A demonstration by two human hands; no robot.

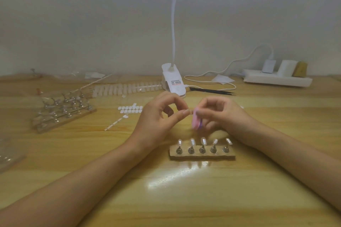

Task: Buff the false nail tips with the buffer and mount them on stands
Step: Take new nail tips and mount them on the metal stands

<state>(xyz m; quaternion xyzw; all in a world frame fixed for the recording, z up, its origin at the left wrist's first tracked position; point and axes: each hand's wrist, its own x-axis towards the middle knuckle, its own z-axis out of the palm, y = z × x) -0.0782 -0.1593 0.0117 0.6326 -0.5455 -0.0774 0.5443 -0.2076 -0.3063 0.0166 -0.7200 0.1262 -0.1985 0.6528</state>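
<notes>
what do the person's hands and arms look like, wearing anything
Both are bare. The left hand and right hand wear no gloves, rings or bracelets that show, and neither wrist has a watch. The left forearm and right forearm are uncovered to the frame's edge, with no sleeves in view.

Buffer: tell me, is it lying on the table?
No, the right hand holds the pink buffer against the nail tip that the left hand pinches.

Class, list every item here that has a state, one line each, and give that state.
Left hand: pinches a nail tip.
Right hand: holds the pink buffer.
Near stand strip: all five stands carry mounted tips.
Charger: plugged into the power strip.
Tweezers: lying flat, untouched.
</notes>
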